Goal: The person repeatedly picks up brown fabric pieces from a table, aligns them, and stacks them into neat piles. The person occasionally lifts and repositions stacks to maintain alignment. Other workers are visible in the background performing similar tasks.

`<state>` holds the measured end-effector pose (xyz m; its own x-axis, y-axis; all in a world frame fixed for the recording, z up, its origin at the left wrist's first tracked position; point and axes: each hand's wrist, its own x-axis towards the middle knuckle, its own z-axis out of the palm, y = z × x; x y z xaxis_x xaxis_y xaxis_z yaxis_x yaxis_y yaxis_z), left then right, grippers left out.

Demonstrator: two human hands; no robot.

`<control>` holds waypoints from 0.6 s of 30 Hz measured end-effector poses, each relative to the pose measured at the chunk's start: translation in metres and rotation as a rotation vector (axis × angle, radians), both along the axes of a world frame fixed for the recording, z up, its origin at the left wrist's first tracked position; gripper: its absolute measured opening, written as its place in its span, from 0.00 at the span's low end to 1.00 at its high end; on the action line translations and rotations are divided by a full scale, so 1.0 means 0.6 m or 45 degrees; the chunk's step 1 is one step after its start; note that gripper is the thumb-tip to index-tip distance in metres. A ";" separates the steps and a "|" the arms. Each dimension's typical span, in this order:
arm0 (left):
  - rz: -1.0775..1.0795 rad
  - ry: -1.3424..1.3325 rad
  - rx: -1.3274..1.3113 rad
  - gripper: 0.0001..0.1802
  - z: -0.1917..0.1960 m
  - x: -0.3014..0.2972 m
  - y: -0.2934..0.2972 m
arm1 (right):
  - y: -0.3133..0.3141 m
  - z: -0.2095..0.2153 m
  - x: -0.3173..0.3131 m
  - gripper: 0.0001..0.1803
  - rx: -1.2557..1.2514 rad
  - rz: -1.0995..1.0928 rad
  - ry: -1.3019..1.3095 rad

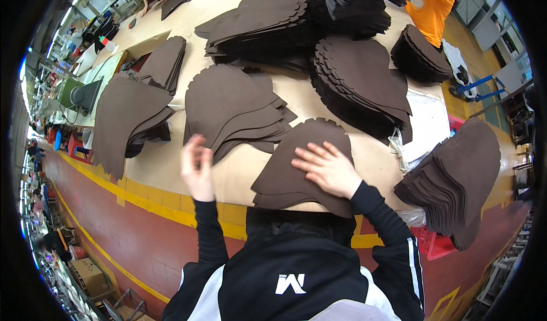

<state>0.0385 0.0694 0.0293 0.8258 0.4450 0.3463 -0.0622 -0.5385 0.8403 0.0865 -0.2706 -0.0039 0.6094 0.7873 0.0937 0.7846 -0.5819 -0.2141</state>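
My right hand [326, 169] lies flat, fingers spread, on a small stack of dark brown cut pieces [296, 178] with scalloped edges at the table's near edge. My left hand [196, 167] is raised beside a fanned pile of the same brown pieces [233, 107], its fingers close to the pile's near edge; whether it touches a piece I cannot tell. Both forearms wear black sleeves.
Several more stacks of brown pieces cover the cardboard-topped table [171, 161]: at left [128, 116], far centre [268, 24], centre right [364, 81] and right edge [456, 178]. A person in orange [433, 7] stands at the far right. Red floor with yellow lines lies below.
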 end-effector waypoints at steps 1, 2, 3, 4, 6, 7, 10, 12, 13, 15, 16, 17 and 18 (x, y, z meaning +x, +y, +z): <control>-0.173 0.032 -0.083 0.18 -0.020 -0.010 -0.021 | -0.004 0.002 0.014 0.27 0.031 -0.056 0.025; -0.297 0.182 -0.150 0.20 -0.028 -0.019 -0.054 | -0.010 -0.004 0.031 0.27 0.032 -0.084 0.000; -0.385 0.277 0.107 0.21 -0.058 -0.032 -0.075 | -0.017 -0.007 0.048 0.27 0.028 -0.115 -0.028; -0.466 0.369 0.367 0.22 -0.088 -0.045 -0.096 | -0.020 -0.006 0.065 0.27 0.046 -0.183 0.017; -0.371 0.319 0.477 0.25 -0.053 -0.058 -0.158 | -0.041 -0.005 0.100 0.26 0.190 -0.334 0.193; -0.309 0.238 0.486 0.24 -0.050 -0.060 -0.171 | -0.051 -0.006 0.110 0.26 0.373 -0.407 0.371; -0.569 0.083 0.233 0.22 -0.045 -0.061 -0.166 | -0.036 0.016 0.087 0.26 0.497 -0.436 0.084; -0.574 0.103 -0.002 0.19 -0.042 -0.069 -0.154 | -0.033 0.029 0.054 0.28 0.683 -0.442 -0.198; -0.575 0.112 -0.120 0.18 -0.039 -0.074 -0.145 | -0.030 0.027 0.038 0.26 0.957 -0.412 -0.247; -0.371 -0.004 -0.170 0.24 -0.021 -0.060 -0.113 | -0.041 -0.003 0.007 0.22 1.195 -0.289 -0.647; -0.289 -0.117 -0.215 0.28 -0.009 -0.044 -0.095 | -0.048 -0.012 -0.008 0.23 1.210 -0.162 -0.704; -0.212 -0.045 -0.347 0.28 0.019 -0.035 -0.080 | -0.046 -0.003 -0.025 0.24 1.142 -0.013 -0.629; -0.150 -0.139 -0.258 0.27 0.016 -0.022 -0.055 | -0.037 0.009 -0.040 0.27 1.062 0.139 -0.494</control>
